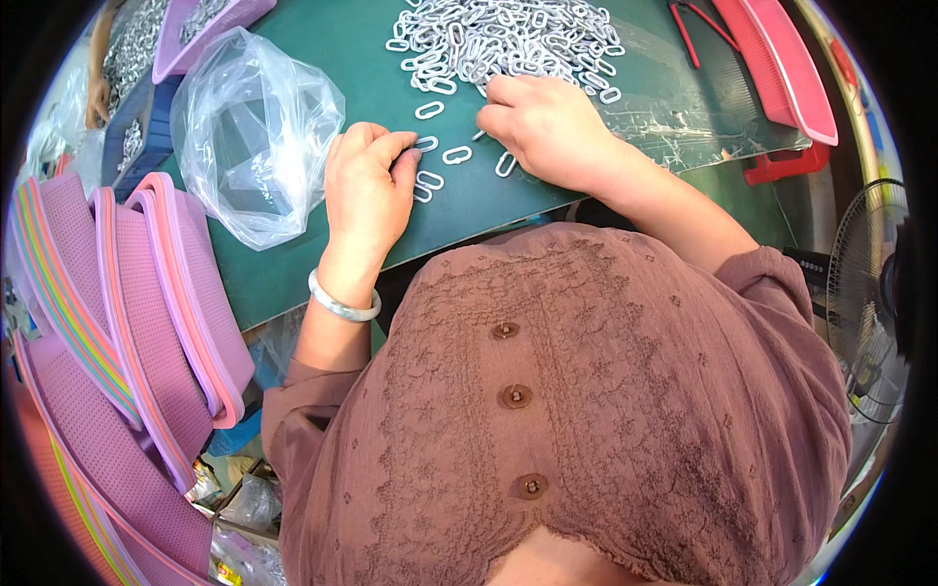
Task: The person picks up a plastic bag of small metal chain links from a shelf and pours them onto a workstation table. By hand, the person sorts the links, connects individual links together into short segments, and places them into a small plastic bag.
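A heap of silvery oval metal links [508,44] covers the far middle of the green table. My left hand [369,186], with a pale bangle [344,299] on its wrist, is closed, thumb and forefinger at a metal link [428,144]. Just below those fingertips lie more links [430,180]. My right hand [547,127] is closed at the heap's near edge; a thin grey end of a link [479,135] shows under its fingertips. Between the hands lies a loose link [456,154], and another link [505,164] sits below the right hand.
A clear plastic bag [256,137] stands left of my left hand. Purple baskets [176,303] are stacked at the left, near a blue crate [147,146]. At the right are a pink basket [772,68], red-handled pliers [689,29] and a fan [870,293]. Another person's hand [98,101] shows far left.
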The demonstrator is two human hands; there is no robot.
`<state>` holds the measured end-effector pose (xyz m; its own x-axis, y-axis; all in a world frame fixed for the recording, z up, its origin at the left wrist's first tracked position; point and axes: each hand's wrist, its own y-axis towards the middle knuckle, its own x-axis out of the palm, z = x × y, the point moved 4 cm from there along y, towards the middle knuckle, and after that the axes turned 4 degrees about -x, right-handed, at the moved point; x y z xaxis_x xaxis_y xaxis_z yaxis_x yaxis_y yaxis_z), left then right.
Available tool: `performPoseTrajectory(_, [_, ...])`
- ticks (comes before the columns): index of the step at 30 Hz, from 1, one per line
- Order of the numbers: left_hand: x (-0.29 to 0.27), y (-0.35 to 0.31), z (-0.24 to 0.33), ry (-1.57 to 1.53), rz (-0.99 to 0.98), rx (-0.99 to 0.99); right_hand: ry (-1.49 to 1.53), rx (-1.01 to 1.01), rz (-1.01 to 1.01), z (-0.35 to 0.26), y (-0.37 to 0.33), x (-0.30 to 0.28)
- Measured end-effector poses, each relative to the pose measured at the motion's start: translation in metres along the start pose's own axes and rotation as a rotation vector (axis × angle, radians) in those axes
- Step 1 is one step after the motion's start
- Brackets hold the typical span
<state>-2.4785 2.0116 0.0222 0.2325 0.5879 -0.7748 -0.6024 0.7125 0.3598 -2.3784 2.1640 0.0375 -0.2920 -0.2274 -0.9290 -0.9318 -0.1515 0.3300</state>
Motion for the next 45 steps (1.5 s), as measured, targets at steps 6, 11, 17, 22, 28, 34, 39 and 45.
performPoseTrajectory(6, [-0.001,0.001,-0.002,-0.014,-0.003,0.004,0.048,-0.069,-0.055,0.003,-0.009,0.001])
performPoseTrajectory(11, [-0.004,0.003,-0.001,0.074,-0.067,-0.025,0.149,0.078,0.013,0.01,-0.015,-0.009])
performPoseTrajectory(17, [-0.01,0.001,-0.004,0.064,-0.053,-0.078,0.148,0.126,0.023,0.017,-0.021,-0.014])
performPoseTrajectory(22, [-0.014,-0.006,-0.003,0.045,-0.048,-0.026,0.207,0.137,-0.018,0.012,-0.027,-0.013])
performPoseTrajectory(28, [-0.014,-0.01,-0.002,0.023,-0.033,0.02,0.177,0.096,-0.028,0.002,-0.027,-0.004])
performPoseTrajectory(34, [-0.015,-0.014,-0.005,0.0,-0.032,-0.018,0.198,0.099,-0.051,0.001,-0.025,-0.005])
performPoseTrajectory(39, [-0.014,-0.016,-0.007,-0.035,0.018,-0.051,0.192,0.057,-0.051,0.0,-0.026,-0.007])
performPoseTrajectory(45, [-0.013,-0.016,-0.005,-0.059,0.005,-0.057,0.178,0.041,-0.017,-0.002,-0.025,-0.004])
